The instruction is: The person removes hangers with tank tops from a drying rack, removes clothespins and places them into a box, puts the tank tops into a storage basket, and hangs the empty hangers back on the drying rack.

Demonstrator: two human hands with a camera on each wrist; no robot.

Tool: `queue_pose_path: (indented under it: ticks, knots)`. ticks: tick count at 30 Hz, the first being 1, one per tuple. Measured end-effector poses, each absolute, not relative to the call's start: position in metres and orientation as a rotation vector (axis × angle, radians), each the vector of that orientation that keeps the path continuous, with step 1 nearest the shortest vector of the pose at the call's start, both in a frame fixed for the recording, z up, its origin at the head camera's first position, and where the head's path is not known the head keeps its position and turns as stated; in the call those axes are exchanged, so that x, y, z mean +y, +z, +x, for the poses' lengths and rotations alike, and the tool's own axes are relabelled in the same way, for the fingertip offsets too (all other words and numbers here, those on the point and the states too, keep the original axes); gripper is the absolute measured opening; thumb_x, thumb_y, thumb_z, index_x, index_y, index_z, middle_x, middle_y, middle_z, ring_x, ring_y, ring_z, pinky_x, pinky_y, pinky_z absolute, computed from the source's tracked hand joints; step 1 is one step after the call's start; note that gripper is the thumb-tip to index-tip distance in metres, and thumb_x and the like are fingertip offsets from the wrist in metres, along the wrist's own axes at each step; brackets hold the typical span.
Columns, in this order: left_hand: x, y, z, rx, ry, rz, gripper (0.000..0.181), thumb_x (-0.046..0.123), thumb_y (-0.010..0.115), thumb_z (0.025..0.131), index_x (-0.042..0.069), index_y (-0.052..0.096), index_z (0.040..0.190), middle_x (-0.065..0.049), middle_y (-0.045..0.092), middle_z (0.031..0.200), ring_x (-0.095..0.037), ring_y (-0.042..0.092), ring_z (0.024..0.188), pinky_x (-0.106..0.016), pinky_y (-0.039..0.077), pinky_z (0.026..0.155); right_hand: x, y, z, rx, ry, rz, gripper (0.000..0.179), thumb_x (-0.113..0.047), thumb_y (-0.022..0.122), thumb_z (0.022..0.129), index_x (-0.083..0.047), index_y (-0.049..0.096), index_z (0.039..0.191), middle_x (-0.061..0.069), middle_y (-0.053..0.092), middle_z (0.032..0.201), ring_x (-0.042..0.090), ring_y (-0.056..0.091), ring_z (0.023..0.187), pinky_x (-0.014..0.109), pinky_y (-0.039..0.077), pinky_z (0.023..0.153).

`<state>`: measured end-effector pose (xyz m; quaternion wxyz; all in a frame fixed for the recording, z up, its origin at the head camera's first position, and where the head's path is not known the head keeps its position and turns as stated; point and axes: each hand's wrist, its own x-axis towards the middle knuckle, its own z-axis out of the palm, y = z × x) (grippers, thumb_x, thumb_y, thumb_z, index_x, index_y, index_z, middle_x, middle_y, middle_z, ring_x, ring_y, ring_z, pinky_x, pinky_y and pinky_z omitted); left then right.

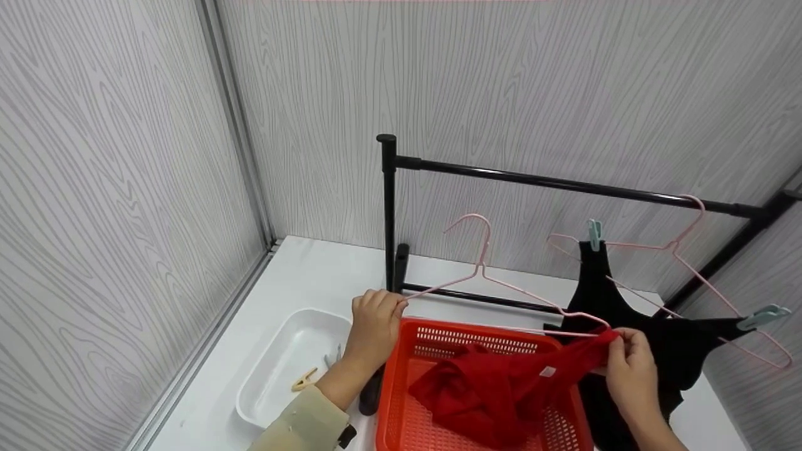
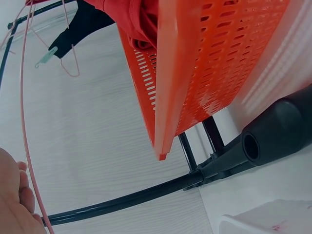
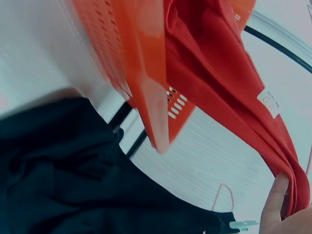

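My left hand (image 1: 376, 322) grips the left end of a pink wire hanger (image 1: 481, 266), whose hook points up. At the hanger's right end, my right hand (image 1: 633, 363) pinches the strap of a red garment (image 1: 495, 388), and the hanger tip meets the cloth there. Most of the red garment lies bunched in an orange-red basket (image 1: 390, 388). A white tag (image 3: 269, 103) shows on the stretched strap in the right wrist view. In the left wrist view, the left fingers (image 2: 27, 195) lie along the pink wire.
Behind the basket stands a black rack (image 1: 564, 183). A black garment (image 1: 664, 351) hangs from it on another pink hanger (image 1: 689, 266), held by pale green clothespins (image 1: 595, 235). A white tray (image 1: 294, 338) at left holds a yellow clothespin (image 1: 305, 379). Patterned walls (image 1: 125, 156) enclose the table.
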<state>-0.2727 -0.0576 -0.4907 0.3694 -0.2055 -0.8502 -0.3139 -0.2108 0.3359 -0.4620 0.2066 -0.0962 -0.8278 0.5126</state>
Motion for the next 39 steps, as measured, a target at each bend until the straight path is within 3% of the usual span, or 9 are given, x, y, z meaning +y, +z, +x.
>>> queue_pose_path:
  ticks: [6, 13, 21, 29, 39]
  knots:
    - [-0.059, -0.492, -0.273, -2.189, -0.796, -0.523, 0.006, 0.016, 0.063, 0.098, 0.011, 0.065, 0.096, -0.002, 0.062, 0.088, -0.022, 0.054, 0.084, -0.038, 0.037, 0.074, 0.331, -0.472, -0.214, -2.334, 1.614, -0.288, 0.029, -0.020, 0.034, 0.109, 0.004, 0.041, 0.125, 0.010, 0.065, 0.089, 0.016, 0.068, 0.063, 0.032, 0.060, 0.062]
    - [-0.057, -0.489, -0.273, -2.190, -0.829, -0.508, 0.006, 0.016, 0.064, 0.098, 0.011, 0.065, 0.095, -0.001, 0.062, 0.087, -0.022, 0.053, 0.083, -0.037, 0.036, 0.074, 0.321, -0.476, -0.212, -2.403, 1.729, -0.188, 0.021, -0.006, 0.033, 0.107, 0.006, 0.039, 0.123, 0.015, 0.066, 0.088, 0.020, 0.070, 0.064, 0.033, 0.060, 0.063]
    - [-0.055, -0.490, -0.272, -2.185, -0.831, -0.516, 0.005, 0.017, 0.064, 0.098, 0.013, 0.064, 0.094, 0.000, 0.061, 0.085, -0.021, 0.054, 0.084, -0.037, 0.036, 0.074, 0.305, -0.485, -0.207, -2.486, 1.760, 0.026, 0.022, -0.011, 0.047, 0.106, 0.006, 0.047, 0.121, 0.020, 0.066, 0.097, 0.026, 0.071, 0.075, 0.033, 0.060, 0.065]
    - [-0.054, -0.490, -0.271, -2.210, -0.821, -0.515, 0.006, 0.017, 0.062, 0.099, 0.013, 0.064, 0.095, 0.000, 0.061, 0.087, -0.020, 0.054, 0.087, -0.037, 0.037, 0.075, 0.305, -0.488, -0.204, -2.539, 1.759, 0.183, 0.022, -0.012, 0.047, 0.107, 0.008, 0.050, 0.114, 0.019, 0.069, 0.098, 0.020, 0.071, 0.080, 0.035, 0.059, 0.067]
    - [-0.052, -0.490, -0.269, -2.210, -0.832, -0.526, 0.006, 0.017, 0.063, 0.099, 0.013, 0.063, 0.095, 0.000, 0.060, 0.086, -0.021, 0.053, 0.086, -0.037, 0.037, 0.075, 0.319, -0.478, -0.203, -2.449, 1.688, 0.072, 0.018, -0.009, 0.050, 0.105, 0.007, 0.055, 0.112, 0.019, 0.067, 0.097, 0.020, 0.070, 0.081, 0.032, 0.060, 0.067]
